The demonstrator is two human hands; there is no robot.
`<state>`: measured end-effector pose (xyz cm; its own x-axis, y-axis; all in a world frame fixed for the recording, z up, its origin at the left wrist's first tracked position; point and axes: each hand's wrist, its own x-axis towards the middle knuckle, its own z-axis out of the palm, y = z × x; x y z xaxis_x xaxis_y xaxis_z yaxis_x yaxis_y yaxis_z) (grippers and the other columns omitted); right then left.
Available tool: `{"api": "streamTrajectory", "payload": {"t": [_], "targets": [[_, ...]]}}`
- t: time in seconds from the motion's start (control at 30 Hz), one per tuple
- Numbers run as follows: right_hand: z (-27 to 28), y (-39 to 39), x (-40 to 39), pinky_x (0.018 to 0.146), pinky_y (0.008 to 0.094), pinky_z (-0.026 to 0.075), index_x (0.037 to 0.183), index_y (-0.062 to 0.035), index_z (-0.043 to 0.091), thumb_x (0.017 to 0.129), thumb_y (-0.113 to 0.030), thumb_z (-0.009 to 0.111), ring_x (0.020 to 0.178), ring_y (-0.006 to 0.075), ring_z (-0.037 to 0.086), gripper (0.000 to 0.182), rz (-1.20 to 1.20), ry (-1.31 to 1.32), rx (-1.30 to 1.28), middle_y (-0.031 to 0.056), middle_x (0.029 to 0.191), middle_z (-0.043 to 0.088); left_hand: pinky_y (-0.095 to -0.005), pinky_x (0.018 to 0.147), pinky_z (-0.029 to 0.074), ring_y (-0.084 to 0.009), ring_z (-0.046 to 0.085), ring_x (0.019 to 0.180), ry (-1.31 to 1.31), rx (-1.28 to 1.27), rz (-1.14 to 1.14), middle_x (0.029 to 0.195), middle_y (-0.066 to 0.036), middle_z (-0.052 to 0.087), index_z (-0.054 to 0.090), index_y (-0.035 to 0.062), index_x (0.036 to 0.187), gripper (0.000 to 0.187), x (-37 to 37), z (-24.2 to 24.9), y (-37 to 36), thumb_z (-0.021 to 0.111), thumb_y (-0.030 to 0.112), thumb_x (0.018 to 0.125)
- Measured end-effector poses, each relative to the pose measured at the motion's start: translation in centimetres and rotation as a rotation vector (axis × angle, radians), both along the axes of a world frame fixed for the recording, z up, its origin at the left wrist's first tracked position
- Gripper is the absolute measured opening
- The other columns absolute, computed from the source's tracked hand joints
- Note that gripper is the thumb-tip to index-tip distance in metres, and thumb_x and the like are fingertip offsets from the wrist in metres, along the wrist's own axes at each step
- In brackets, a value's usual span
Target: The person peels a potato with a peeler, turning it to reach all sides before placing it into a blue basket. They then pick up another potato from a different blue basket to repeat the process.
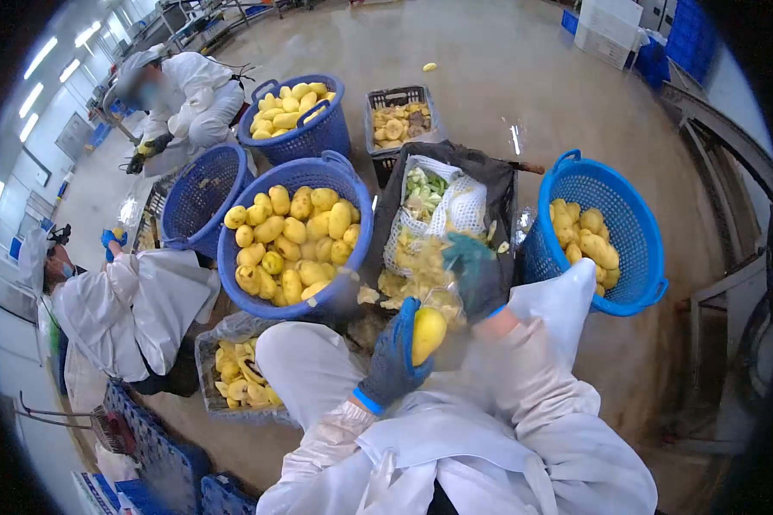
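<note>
My left hand [391,356], in a dark glove with a blue band at the wrist, is wrapped round a yellow mango [429,335] held upright above my lap. Close beside it on the right is my right hand [477,273], in a dark green glove. Motion blurs its fingers, and I cannot make out whether it holds a tool. Beyond both hands, a dark-lined crate [386,199] contains yellow peelings [423,264], white foam netting [462,208] and pale green scraps [423,190].
Blue baskets of mangoes stand at the left [232,283], farther back [331,129] and right [653,249]. Crates of cut pieces [245,373] and round slices [401,123] sit on the wet floor. Two people in white [133,313] work at the left.
</note>
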<state>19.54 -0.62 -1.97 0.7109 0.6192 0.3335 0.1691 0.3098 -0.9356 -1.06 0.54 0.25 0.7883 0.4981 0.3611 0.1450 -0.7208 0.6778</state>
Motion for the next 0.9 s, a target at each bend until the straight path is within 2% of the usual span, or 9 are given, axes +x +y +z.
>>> {"api": "streamTrajectory", "payload": {"t": [0.03, 0.13, 0.23, 0.33, 0.43, 0.63, 0.73, 0.8, 0.9], "targets": [[1.6, 0.3, -1.5, 0.061, 0.0258, 0.047, 0.097, -0.0014, 0.064, 0.089, -0.011, 0.05, 0.065, 0.0147, 0.059, 0.019, 0.16, 0.638, 0.018, 0.005, 0.075, 0.063, -0.0434, 0.1, 0.037, -0.0402, 0.043, 0.122, -0.01, -0.006, 0.004, 0.135, -0.026, 0.041, 0.026, -0.0063, 0.139, 0.08, 0.2, 0.0, -0.1, 0.066, 0.011, 0.072], [-5.6, 0.6, 3.4, 0.061, 0.0266, 0.047, 0.096, -0.0028, 0.064, 0.089, -0.011, 0.05, 0.065, 0.0147, 0.058, 0.018, -0.197, 0.047, -0.216, 0.0035, 0.075, 0.062, -0.0423, 0.102, 0.037, -0.0397, 0.042, 0.125, -0.021, -0.01, 0.014, 0.135, -0.025, 0.041, 0.027, -0.0048, 0.139, 0.078, -0.1, 0.1, -0.1, 0.067, 0.011, 0.073], [-7.2, -0.6, 6.7, 0.06, 0.0288, 0.049, 0.095, -0.0046, 0.063, 0.091, -0.012, 0.054, 0.066, 0.0157, 0.059, 0.013, -0.013, 0.645, 0.2, 0.0042, 0.077, 0.062, -0.039, 0.097, 0.044, -0.0347, 0.047, 0.121, -0.296, -0.697, 0.031, 0.136, -0.02, 0.043, 0.028, 0.0002, 0.14, 0.074, -0.3, -0.7, -0.1, 0.067, 0.012, 0.077], [-1.0, -2.2, 4.7, 0.068, 0.0277, 0.05, 0.098, -0.0049, 0.063, 0.092, -0.016, 0.056, 0.072, 0.0138, 0.06, 0.015, 0.204, 1.066, 0.401, 0.0037, 0.08, 0.062, -0.037, 0.086, 0.052, -0.029, 0.056, 0.109, -0.693, -2.001, -0.101, 0.128, -0.015, 0.051, 0.038, 0.0042, 0.135, 0.055, 0.6, 0.9, 0.4, 0.056, 0.027, 0.089], [1.3, -2.6, 0.4, 0.074, 0.0297, 0.051, 0.107, -0.0045, 0.059, 0.092, -0.02, 0.058, 0.074, 0.0132, 0.061, 0.022, 0.339, 1.098, 0.336, 0.0032, 0.085, 0.063, -0.0376, 0.086, 0.052, -0.028, 0.057, 0.106, -0.683, -2.079, -0.186, 0.124, -0.016, 0.053, 0.042, 0.0041, 0.131, 0.051, 0.8, 0.0, 0.9, 0.053, 0.034, 0.091], [4.7, -3.0, -7.4, 0.073, 0.0319, 0.053, 0.109, -0.0014, 0.058, 0.094, -0.02, 0.055, 0.076, 0.0154, 0.062, 0.024, 0.32, 0.633, 0.034, 0.0052, 0.09, 0.063, -0.0403, 0.089, 0.05, -0.0285, 0.056, 0.107, -0.5, -1.06, -0.009, 0.118, -0.015, 0.055, 0.046, 0.0041, 0.126, 0.048, 0.8, -3.9, -0.2, 0.056, 0.033, 0.089], [-0.1, -1.5, -4.7, 0.071, 0.0317, 0.052, 0.108, -0.0004, 0.058, 0.093, -0.017, 0.055, 0.079, 0.0165, 0.062, 0.022, 0.243, 0.387, 0.084, 0.0074, 0.093, 0.063, -0.0409, 0.092, 0.049, -0.0304, 0.055, 0.111, -0.483, -1.112, -0.05, 0.124, -0.017, 0.053, 0.046, 0.0052, 0.127, 0.048, 0.3, -2.8, -0.4, 0.057, 0.032, 0.089], [-5.5, 0.2, 0.6, 0.072, 0.0288, 0.051, 0.109, 0.0006, 0.057, 0.092, -0.018, 0.057, 0.081, 0.0167, 0.062, 0.025, 0.019, 0.327, 0.046, 0.0082, 0.09, 0.064, -0.0412, 0.093, 0.048, -0.031, 0.054, 0.111, -0.6, -2.153, -0.155, 0.127, -0.017, 0.051, 0.045, 0.0055, 0.129, 0.05, 0.7, -1.9, 0.3, 0.057, 0.033, 0.089], [0.0, -0.6, 2.5, 0.073, 0.0308, 0.052, 0.108, 0.0013, 0.058, 0.093, -0.019, 0.055, 0.081, 0.0192, 0.063, 0.026, -0.088, 0.606, 0.155, 0.0089, 0.093, 0.064, -0.0405, 0.093, 0.048, -0.0318, 0.054, 0.111, -0.651, -2.104, -0.139, 0.125, -0.017, 0.053, 0.046, 0.006, 0.129, 0.049, 1.1, -1.1, 0.6, 0.054, 0.036, 0.09]]}}
